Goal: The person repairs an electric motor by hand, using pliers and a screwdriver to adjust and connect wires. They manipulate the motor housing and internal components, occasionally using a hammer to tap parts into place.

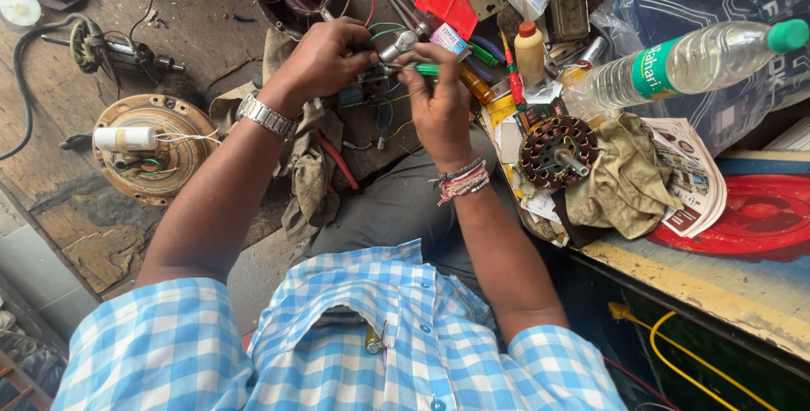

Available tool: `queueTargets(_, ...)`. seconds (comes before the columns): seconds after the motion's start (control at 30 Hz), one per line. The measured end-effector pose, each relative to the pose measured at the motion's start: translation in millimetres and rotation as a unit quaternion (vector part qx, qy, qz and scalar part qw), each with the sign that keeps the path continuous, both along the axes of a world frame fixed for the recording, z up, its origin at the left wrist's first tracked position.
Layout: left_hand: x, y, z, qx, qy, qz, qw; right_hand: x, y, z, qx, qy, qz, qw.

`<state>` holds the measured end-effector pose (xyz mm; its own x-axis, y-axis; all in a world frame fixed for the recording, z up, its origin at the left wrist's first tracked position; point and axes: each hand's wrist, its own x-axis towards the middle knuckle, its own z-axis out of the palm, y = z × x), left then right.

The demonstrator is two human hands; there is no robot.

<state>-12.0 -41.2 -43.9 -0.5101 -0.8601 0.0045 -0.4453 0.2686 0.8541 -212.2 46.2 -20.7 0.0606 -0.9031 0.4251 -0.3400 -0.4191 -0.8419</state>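
My right hand (440, 103) grips a slim green-handled screwdriver (424, 68), its long axis pointing toward nine o'clock, into the small wired component (371, 82) pinched in my left hand (325, 61) at centre.

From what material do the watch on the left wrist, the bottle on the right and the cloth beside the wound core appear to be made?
Watch: probably metal, a shiny silver link band.
Bottle: clear plastic by its see-through ribbed wall, with a green cap.
Cloth: woven fabric, matte, crumpled and stained.
Wound core: dark metal with reddish, likely copper, windings.
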Motion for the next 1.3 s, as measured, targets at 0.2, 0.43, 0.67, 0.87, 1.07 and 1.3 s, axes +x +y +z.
queueTargets(0.2,2,2,-2,-0.05,0.017,-0.002,0.999,0,6,-6,0.036,-0.044,-0.017,0.998)
queueTargets(0.43,2,1,0,-0.016,0.02,0.003,1.0,5,10,-6,0.025,-0.012,-0.012,1.0)
queueTargets(0.67,1,-1,0,-0.015,0.017,0.006,1.0,8,11,-8,-0.021,0.059,-0.032,0.998)
queueTargets(0.87,1,-1,1,-0.004,0.008,0.003,1.0,11,11,-7,-0.046,0.094,-0.032,0.994)
queueTargets(1.07,0,-3,3,0.024,-0.013,0.009,1.0,12,11,-5,-0.096,0.142,-0.014,0.985)
queueTargets(1.3,2,-3,7,0.003,0.01,-0.004,1.0,2,-2,-1,-0.068,0.127,0.032,0.989)
